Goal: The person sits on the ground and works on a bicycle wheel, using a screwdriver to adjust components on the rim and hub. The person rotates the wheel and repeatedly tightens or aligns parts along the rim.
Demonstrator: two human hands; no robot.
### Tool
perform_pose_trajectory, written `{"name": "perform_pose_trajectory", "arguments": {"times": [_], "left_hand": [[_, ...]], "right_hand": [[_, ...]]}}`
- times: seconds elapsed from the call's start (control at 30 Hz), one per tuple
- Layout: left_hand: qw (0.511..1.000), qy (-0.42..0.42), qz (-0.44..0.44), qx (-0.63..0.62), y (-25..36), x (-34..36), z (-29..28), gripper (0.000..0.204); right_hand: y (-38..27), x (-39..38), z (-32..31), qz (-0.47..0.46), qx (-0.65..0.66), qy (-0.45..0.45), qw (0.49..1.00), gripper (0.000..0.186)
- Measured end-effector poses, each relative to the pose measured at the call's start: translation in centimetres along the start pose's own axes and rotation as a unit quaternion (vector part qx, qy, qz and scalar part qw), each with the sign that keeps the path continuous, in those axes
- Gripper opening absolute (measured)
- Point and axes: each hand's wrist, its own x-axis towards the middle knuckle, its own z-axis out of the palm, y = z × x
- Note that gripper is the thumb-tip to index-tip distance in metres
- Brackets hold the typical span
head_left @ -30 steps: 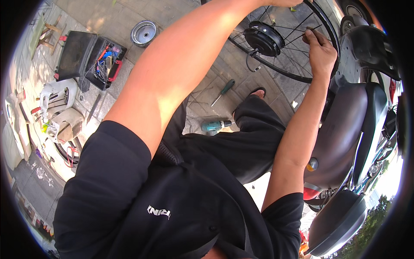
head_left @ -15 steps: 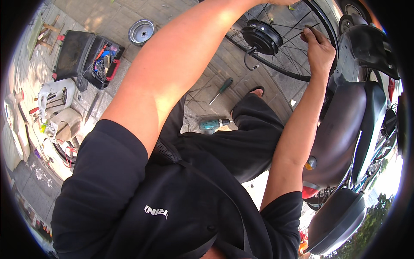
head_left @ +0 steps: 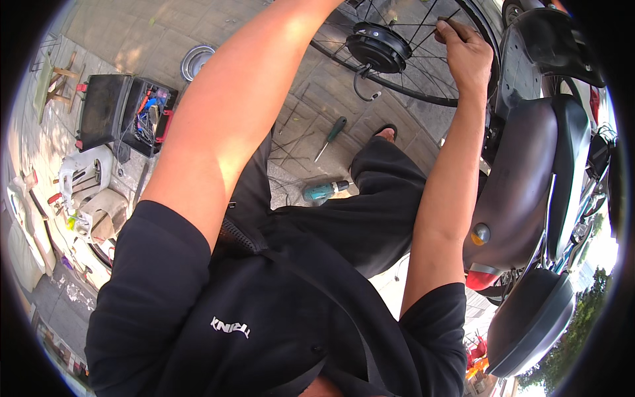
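A black spoked wheel (head_left: pixel 423 98) lies ahead of me at the top, with a round black hub motor (head_left: pixel 378 49) in its middle. From the hub a short cable (head_left: pixel 358 86) hangs out. My right hand (head_left: pixel 468 58) reaches over the wheel's right side, thumb and fingers pinched together on a thin spoke (head_left: pixel 452 14). My left forearm (head_left: pixel 228 109) stretches up and across to the top edge, and the hand itself lies outside the picture.
Between my legs and the wheel lie a green-handled screwdriver (head_left: pixel 336 131), loose spokes (head_left: pixel 291 149) and a teal power drill (head_left: pixel 319 192). An open toolbox (head_left: pixel 149 119) and a silver metal rim (head_left: pixel 192 61) stand to the left. A dark scooter (head_left: pixel 516 172) fills the right side.
The wheel and its surroundings have shifted left and slightly up in the picture. My left hand, partly visible at the top edge before, has gone out of view. The right hand keeps its pinch.
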Motion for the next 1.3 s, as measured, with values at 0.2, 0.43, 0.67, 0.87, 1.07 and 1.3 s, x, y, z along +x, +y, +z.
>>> {"name": "perform_pose_trajectory", "arguments": {"times": [0.2, 0.43, 0.67, 0.87, 1.07, 1.3], "left_hand": [[0.999, -0.007, 0.002, -0.031, -0.8, 0.3, 0.0, 0.037], [1.0, -0.003, 0.015, -0.013, -0.4, 0.2, 0.1, 0.035], [1.0, -0.002, 0.012, -0.005, -0.3, 0.2, -0.1, 0.034], [1.0, -0.004, 0.002, -0.02, -0.6, 0.4, 0.0, 0.034], [1.0, -0.006, 0.008, -0.021, -0.9, 0.5, 0.0, 0.035], [1.0, -0.006, 0.009, -0.025, -1.1, 0.5, -0.1, 0.035]], "right_hand": [[-0.1, 0.0, 0.1, -0.002, 0.001, 0.009, 1.0, 0.029], [-0.3, -0.1, -0.1, 0.008, -0.002, 0.002, 1.0, 0.029], [0.0, 0.2, 0.0, -0.002, 0.001, -0.003, 1.0, 0.029], [0.2, 0.3, 0.1, -0.001, 0.004, 0.0, 1.0, 0.028], [0.4, 0.3, -0.1, -0.01, -0.015, 0.005, 1.0, 0.028], [0.1, 0.2, 0.0, -0.002, -0.008, 0.0, 1.0, 0.029]]}}
